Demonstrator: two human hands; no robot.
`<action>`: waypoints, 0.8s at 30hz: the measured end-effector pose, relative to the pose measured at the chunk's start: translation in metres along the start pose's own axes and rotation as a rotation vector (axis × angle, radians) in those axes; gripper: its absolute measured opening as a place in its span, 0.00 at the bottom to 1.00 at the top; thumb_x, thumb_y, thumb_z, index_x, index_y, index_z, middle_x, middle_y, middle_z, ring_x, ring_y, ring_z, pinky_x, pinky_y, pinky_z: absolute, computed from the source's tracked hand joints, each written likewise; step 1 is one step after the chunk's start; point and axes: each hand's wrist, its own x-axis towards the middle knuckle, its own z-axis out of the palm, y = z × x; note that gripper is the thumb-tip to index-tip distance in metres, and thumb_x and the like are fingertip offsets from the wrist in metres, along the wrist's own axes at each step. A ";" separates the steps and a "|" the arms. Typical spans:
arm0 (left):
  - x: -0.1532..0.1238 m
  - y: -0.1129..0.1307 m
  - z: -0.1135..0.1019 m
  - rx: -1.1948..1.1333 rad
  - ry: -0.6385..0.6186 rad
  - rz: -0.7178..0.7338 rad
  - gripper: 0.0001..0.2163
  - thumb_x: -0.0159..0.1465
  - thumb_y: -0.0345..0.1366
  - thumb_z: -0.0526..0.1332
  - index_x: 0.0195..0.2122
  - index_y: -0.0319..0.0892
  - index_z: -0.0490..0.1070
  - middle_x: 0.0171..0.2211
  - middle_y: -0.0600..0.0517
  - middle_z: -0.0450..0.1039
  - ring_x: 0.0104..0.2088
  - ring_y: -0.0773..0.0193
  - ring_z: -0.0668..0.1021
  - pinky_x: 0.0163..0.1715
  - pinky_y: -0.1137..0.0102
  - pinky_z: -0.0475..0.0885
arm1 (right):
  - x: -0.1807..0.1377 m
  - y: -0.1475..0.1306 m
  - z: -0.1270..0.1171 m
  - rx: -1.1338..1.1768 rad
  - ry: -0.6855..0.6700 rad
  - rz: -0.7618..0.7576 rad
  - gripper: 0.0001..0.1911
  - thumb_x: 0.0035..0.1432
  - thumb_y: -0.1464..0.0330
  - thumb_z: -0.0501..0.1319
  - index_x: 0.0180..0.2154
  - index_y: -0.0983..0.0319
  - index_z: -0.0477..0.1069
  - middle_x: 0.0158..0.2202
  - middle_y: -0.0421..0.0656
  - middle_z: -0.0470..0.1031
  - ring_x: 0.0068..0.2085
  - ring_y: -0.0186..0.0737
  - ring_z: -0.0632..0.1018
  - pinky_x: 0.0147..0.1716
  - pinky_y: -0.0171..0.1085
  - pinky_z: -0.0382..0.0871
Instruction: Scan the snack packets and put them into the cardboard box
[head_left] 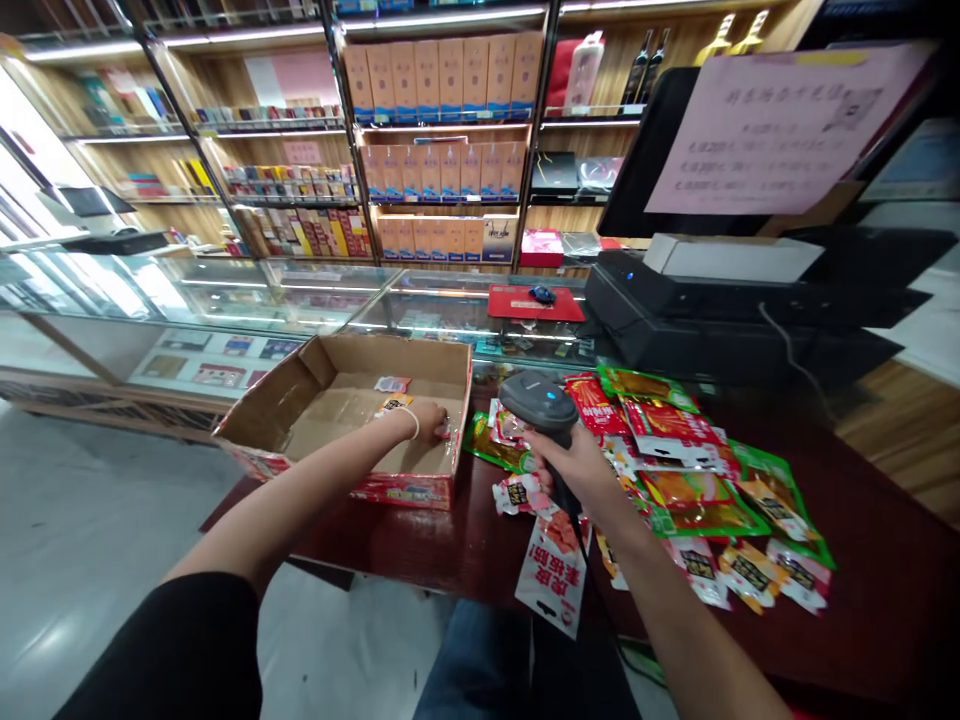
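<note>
**Hands split between box and scanner**

Left hand (429, 420) reached down into the open cardboard box (341, 420), fingers curled onto a small snack packet (444, 430) lying on the box floor near its right wall; whether they pinched it could not be told. Two more packets lay deeper in the box. Right hand (574, 462) was wrapped tight around the grip of a barcode scanner (541, 402), head raised over the loose snack packets (697, 490) spread on the dark bench (885, 600), probably for easy reach.
</note>
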 end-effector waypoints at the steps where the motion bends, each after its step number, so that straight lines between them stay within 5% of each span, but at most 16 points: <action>1: -0.003 0.002 0.000 -0.001 0.006 0.005 0.23 0.49 0.37 0.71 0.47 0.41 0.75 0.46 0.38 0.78 0.48 0.48 0.80 0.47 0.63 0.71 | 0.000 0.000 0.000 0.002 0.001 0.003 0.20 0.53 0.51 0.68 0.30 0.60 0.67 0.16 0.32 0.63 0.14 0.31 0.65 0.13 0.31 0.62; 6: -0.016 0.010 -0.007 -0.081 0.107 -0.042 0.19 0.51 0.38 0.70 0.43 0.40 0.74 0.42 0.37 0.80 0.45 0.44 0.81 0.45 0.60 0.72 | -0.005 -0.002 0.002 -0.008 0.008 0.013 0.20 0.52 0.51 0.68 0.28 0.59 0.65 0.14 0.32 0.62 0.13 0.30 0.64 0.12 0.31 0.61; 11: -0.030 0.007 -0.031 -0.214 0.337 -0.140 0.10 0.65 0.39 0.58 0.42 0.39 0.73 0.40 0.37 0.79 0.43 0.48 0.81 0.45 0.59 0.71 | -0.020 -0.010 -0.009 0.033 0.033 0.032 0.21 0.49 0.51 0.70 0.33 0.59 0.67 0.15 0.32 0.64 0.13 0.31 0.65 0.12 0.32 0.62; 13: -0.040 0.007 -0.041 -0.501 0.497 -0.140 0.13 0.67 0.41 0.55 0.43 0.39 0.73 0.40 0.40 0.79 0.42 0.53 0.81 0.45 0.61 0.72 | -0.028 -0.015 -0.014 0.052 0.051 0.022 0.22 0.48 0.51 0.71 0.33 0.59 0.67 0.16 0.31 0.64 0.14 0.30 0.65 0.12 0.31 0.62; 15: -0.053 0.013 -0.050 -1.031 0.641 -0.053 0.16 0.65 0.46 0.59 0.43 0.38 0.74 0.39 0.44 0.79 0.40 0.58 0.80 0.43 0.65 0.74 | -0.036 -0.019 -0.018 0.060 0.073 0.012 0.23 0.47 0.51 0.71 0.31 0.59 0.66 0.15 0.31 0.63 0.14 0.30 0.64 0.12 0.30 0.61; 18: -0.071 0.038 -0.058 -1.675 0.721 0.103 0.19 0.56 0.46 0.69 0.43 0.38 0.76 0.38 0.48 0.79 0.37 0.65 0.79 0.42 0.70 0.75 | -0.045 -0.020 -0.022 0.065 0.083 -0.024 0.23 0.48 0.51 0.70 0.31 0.58 0.64 0.14 0.31 0.63 0.14 0.30 0.64 0.13 0.30 0.61; 24: -0.085 0.104 -0.059 -1.995 0.773 0.127 0.14 0.55 0.36 0.71 0.41 0.40 0.74 0.39 0.49 0.79 0.37 0.67 0.80 0.46 0.68 0.76 | -0.060 -0.004 -0.032 0.013 0.131 -0.100 0.21 0.52 0.52 0.69 0.35 0.58 0.65 0.16 0.32 0.65 0.15 0.32 0.65 0.14 0.32 0.61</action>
